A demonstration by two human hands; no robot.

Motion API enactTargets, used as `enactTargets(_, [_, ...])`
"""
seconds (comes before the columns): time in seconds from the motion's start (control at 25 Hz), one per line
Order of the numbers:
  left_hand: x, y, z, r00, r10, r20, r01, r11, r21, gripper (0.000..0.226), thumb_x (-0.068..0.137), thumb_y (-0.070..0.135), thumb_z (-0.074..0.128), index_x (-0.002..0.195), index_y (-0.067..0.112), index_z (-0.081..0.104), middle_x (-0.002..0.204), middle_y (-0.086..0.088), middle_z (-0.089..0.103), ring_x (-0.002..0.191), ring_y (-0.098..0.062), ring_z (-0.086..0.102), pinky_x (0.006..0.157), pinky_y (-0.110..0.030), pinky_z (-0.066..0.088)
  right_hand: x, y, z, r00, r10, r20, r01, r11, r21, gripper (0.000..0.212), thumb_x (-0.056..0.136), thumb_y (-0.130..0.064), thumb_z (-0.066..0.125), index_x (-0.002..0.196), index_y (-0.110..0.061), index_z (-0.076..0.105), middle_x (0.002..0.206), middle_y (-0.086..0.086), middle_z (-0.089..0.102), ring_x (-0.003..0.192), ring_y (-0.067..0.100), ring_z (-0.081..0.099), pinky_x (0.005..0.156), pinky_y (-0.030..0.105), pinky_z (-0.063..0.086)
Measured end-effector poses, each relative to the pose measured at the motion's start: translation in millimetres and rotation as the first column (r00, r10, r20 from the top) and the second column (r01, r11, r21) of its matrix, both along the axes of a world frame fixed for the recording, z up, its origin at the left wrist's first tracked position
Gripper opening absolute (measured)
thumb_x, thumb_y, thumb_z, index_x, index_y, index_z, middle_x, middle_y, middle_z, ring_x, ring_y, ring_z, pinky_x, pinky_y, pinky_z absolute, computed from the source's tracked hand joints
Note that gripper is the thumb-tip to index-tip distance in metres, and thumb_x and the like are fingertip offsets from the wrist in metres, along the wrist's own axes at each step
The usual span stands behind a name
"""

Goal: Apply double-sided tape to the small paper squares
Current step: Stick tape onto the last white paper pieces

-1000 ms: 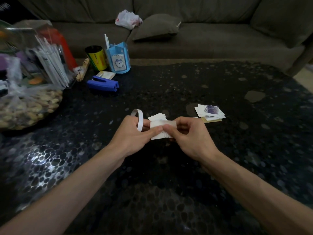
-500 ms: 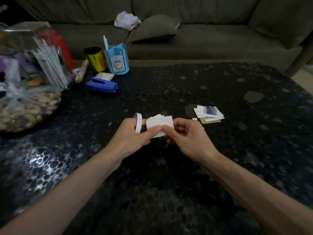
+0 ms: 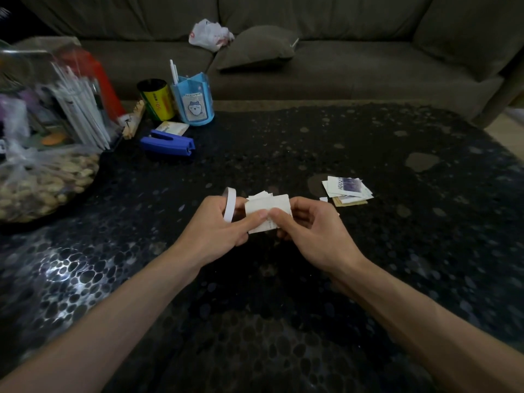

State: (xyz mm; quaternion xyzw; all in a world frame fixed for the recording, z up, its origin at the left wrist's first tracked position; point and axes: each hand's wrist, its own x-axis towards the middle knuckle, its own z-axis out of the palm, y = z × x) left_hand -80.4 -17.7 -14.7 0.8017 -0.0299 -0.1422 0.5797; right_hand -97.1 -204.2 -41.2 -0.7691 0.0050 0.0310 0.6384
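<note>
As the left grip (image 3: 215, 225), curled round the tape (image 3: 230, 204), and the right grip (image 3: 314, 234) pinch the squares (image 3: 268, 211) mid-frame, taping seems underway; the next move likely calls for pressing tape flat.

Dim room. Grey-brown sofa (image 3: 354, 69) along far side, matching cushion (image 3: 255, 48) on seat. Dark, glossy, pebble-patterned tabletop (image 3: 326, 143), glare lower left. Pale floor (image 3: 507, 123) far right
</note>
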Motion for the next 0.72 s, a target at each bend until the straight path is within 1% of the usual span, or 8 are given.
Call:
enactTargets(0.12, [3.6,2.0,-0.3,1.000,-0.016,-0.004,0.016,1.000,0.022,0.012,0.095,0.031,0.072,0.101,0.023,0.079,0.057,0.009,0.062,0.052,-0.005,0.051,0.052,-0.015,0.044,-1.1,0.0,0.9,1.000,0.002,-0.014,-0.002,1.000,0.010,0.017,0.099,-0.027,0.071,0.113,-0.019,0.077,0.094,-0.008,0.080,0.081,0.005,0.075,0.073,0.018,0.057])
enactTargets(0.28, [0.4,0.3,-1.6,1.000,-0.009,-0.018,0.009,1.000,-0.019,0.013,0.096,0.032,0.071,0.099,0.023,0.079,0.060,0.004,0.062,0.054,-0.007,0.051,0.054,-0.016,0.046,-0.2,-1.1,1.0,1.000,0.020,-0.023,-0.020,1.000,-0.003,0.015,0.100,-0.029,0.070,0.111,-0.022,0.077,0.095,-0.008,0.080,0.087,0.011,0.076,0.078,0.024,0.061])
enactTargets(0.4, [3.9,2.1,-1.7,0.999,0.010,0.034,-0.011,1.000,0.028,0.009,0.094,0.031,0.073,0.097,0.024,0.079,0.066,0.006,0.069,0.054,-0.005,0.056,0.054,-0.018,0.047,-1.8,-0.1,0.9,0.999,0.018,-0.042,-0.016,0.999,0.050,0.016,0.099,-0.030,0.072,0.109,-0.021,0.078,0.097,-0.006,0.081,0.089,0.009,0.077,0.080,0.024,0.060])
enactTargets(0.48, [3.7,1.7,-1.9,0.999,-0.012,0.046,0.009,0.999,0.050,0.010,0.094,0.033,0.074,0.098,0.025,0.080,0.072,0.004,0.074,0.056,-0.007,0.060,0.056,-0.021,0.050,-0.5,-0.6,1.6,0.999,-0.005,-0.043,0.008,0.997,0.074,0.015,0.098,-0.028,0.073,0.107,-0.018,0.078,0.099,-0.004,0.081,0.094,0.010,0.077,0.087,0.030,0.062])
enactTargets(0.52, [2.0,1.1,-1.8,0.999,-0.019,0.040,0.018,0.999,0.045,0.011,0.094,0.034,0.073,0.098,0.025,0.079,0.070,0.004,0.073,0.056,-0.007,0.060,0.057,-0.020,0.051,1.0,-1.5,1.9,0.999,-0.010,-0.032,0.012,0.998,0.064,0.014,0.099,-0.026,0.072,0.107,-0.017,0.078,0.100,-0.004,0.081,0.096,0.010,0.077,0.091,0.034,0.062])
enactTargets(0.6, [-0.6,0.4,-1.2,1.000,-0.025,0.014,0.025,1.000,0.008,0.013,0.095,0.034,0.072,0.099,0.024,0.079,0.062,0.006,0.068,0.052,-0.006,0.055,0.054,-0.016,0.048,1.6,-1.0,3.4,1.000,-0.010,-0.007,0.010,0.999,0.049,0.013,0.100,-0.024,0.071,0.109,-0.017,0.078,0.101,-0.005,0.081,0.098,0.009,0.077,0.094,0.035,0.061])
enactTargets(0.72, [0.6,0.4,-0.4,1.000,-0.010,0.007,0.010,1.000,-0.024,0.011,0.094,0.030,0.073,0.097,0.021,0.080,0.065,0.002,0.069,0.050,-0.006,0.053,0.051,-0.017,0.044,-1.4,-0.3,3.2,1.000,-0.013,0.002,0.013,0.995,0.099,0.016,0.098,-0.024,0.072,0.111,-0.016,0.078,0.103,-0.005,0.081,0.100,0.009,0.077,0.095,0.032,0.060])
